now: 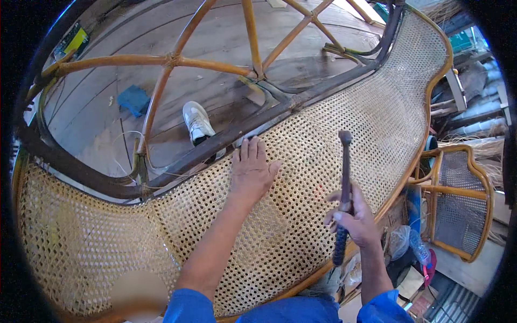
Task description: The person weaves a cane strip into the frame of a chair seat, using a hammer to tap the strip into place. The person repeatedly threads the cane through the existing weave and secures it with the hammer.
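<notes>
The left hand [252,175] lies flat with its fingers spread, gripping nothing, on the woven cane sheet [312,188]. Its fingertips are at the sheet's far edge, next to the dark rail [334,92]. The sheet runs from near left to far right. The right hand [356,218] grasps a dark hammer [346,167], head up, over the near part of the sheet. It looks like 1 hand steadies the sheet while the other has the hammer ready. Any tap there calls for good aim, away from the fingers. A yellow-and-green pack [79,40] is on the far left, but I can't read any words or brand.
</notes>
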Action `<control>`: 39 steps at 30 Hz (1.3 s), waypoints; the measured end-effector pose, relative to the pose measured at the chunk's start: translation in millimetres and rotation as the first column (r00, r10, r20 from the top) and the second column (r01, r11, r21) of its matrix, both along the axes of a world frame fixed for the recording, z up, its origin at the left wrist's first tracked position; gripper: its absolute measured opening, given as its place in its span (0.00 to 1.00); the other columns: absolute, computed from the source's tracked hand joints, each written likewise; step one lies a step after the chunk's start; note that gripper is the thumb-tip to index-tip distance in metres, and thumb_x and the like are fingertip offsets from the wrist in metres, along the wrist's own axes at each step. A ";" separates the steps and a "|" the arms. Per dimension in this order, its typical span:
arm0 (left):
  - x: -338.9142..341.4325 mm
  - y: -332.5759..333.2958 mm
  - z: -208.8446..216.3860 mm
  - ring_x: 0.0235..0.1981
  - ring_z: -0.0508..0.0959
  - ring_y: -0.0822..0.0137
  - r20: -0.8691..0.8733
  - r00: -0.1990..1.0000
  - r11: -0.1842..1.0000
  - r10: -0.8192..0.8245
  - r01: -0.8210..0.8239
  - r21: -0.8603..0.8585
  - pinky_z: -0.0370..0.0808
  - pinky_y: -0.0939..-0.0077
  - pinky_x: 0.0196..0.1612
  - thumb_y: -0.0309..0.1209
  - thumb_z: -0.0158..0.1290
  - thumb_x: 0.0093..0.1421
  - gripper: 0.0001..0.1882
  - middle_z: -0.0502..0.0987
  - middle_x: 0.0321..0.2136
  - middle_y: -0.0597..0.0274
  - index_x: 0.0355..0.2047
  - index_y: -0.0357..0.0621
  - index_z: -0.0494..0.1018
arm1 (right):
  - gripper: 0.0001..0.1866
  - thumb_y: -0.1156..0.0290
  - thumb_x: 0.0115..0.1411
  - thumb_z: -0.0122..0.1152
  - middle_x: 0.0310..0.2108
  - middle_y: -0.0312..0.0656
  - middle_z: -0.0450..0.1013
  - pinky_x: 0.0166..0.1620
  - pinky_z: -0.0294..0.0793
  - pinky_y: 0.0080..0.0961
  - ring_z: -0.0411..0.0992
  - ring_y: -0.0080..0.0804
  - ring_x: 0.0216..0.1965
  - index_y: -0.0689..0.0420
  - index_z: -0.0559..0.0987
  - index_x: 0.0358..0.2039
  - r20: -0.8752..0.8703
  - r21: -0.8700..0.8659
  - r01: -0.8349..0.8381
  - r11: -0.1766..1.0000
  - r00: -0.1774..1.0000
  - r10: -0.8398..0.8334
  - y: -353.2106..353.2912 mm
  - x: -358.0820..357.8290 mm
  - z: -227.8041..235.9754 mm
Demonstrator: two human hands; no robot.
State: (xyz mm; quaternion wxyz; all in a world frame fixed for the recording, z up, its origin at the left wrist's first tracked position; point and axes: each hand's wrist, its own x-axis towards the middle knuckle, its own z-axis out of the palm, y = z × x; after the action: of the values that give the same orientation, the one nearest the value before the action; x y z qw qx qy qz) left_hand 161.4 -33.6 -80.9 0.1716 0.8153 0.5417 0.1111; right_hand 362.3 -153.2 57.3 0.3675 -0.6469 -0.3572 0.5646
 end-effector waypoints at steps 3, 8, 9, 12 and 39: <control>7.8 1.3 -2.7 0.62 0.53 0.48 0.013 0.996 0.996 0.085 -0.085 -0.009 0.49 0.54 0.62 0.49 0.43 0.60 0.36 0.55 0.60 0.46 0.59 0.33 0.53 | 0.24 0.71 0.57 0.55 0.19 0.32 0.65 0.24 0.70 0.19 0.69 0.22 0.20 0.61 0.64 0.53 0.013 -0.256 -0.330 0.908 0.938 0.345 22.4 -7.7 -0.4; -2.0 -0.8 -3.2 0.62 0.54 0.47 0.007 0.995 0.994 0.102 -0.102 0.031 0.50 0.53 0.62 0.49 0.43 0.60 0.36 0.57 0.59 0.46 0.58 0.32 0.54 | 0.12 0.68 0.59 0.52 0.20 0.34 0.64 0.20 0.67 0.17 0.64 0.21 0.14 0.61 0.67 0.39 0.323 -0.093 -0.156 0.983 0.929 0.178 41.8 -23.1 -43.1; -0.7 -3.2 -7.7 0.62 0.54 0.47 0.006 0.995 0.994 0.103 -0.103 0.044 0.51 0.53 0.62 0.49 0.43 0.60 0.36 0.57 0.59 0.46 0.58 0.32 0.54 | 0.11 0.67 0.59 0.52 0.20 0.34 0.63 0.19 0.66 0.17 0.64 0.21 0.13 0.60 0.67 0.37 0.312 -0.085 -0.090 0.992 0.944 0.112 50.0 -25.5 -40.5; 5.3 -7.0 -7.7 0.61 0.55 0.46 0.011 0.991 0.989 0.130 -0.130 0.064 0.51 0.52 0.61 0.48 0.43 0.60 0.35 0.58 0.58 0.45 0.58 0.32 0.54 | 0.10 0.67 0.58 0.52 0.20 0.35 0.64 0.19 0.66 0.21 0.64 0.22 0.13 0.60 0.67 0.34 0.392 -0.148 -0.072 0.986 0.912 0.126 73.5 -20.4 -40.8; 6.2 -9.2 -5.4 0.60 0.56 0.45 -0.021 0.974 0.973 0.227 -0.227 0.036 0.51 0.51 0.61 0.51 0.44 0.58 0.38 0.57 0.58 0.41 0.56 0.29 0.57 | 0.16 0.59 0.61 0.46 0.25 0.55 0.71 0.37 0.69 0.42 0.72 0.50 0.28 0.62 0.66 0.33 0.750 -0.258 -0.128 0.958 0.599 0.282 117.4 -31.4 -68.3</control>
State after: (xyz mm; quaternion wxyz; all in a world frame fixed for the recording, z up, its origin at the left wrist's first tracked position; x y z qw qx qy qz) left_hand 167.6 -42.8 -86.2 0.1371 0.7522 0.6316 0.1286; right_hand 330.9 -35.8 -11.1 0.0496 -0.8116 -0.5010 0.2964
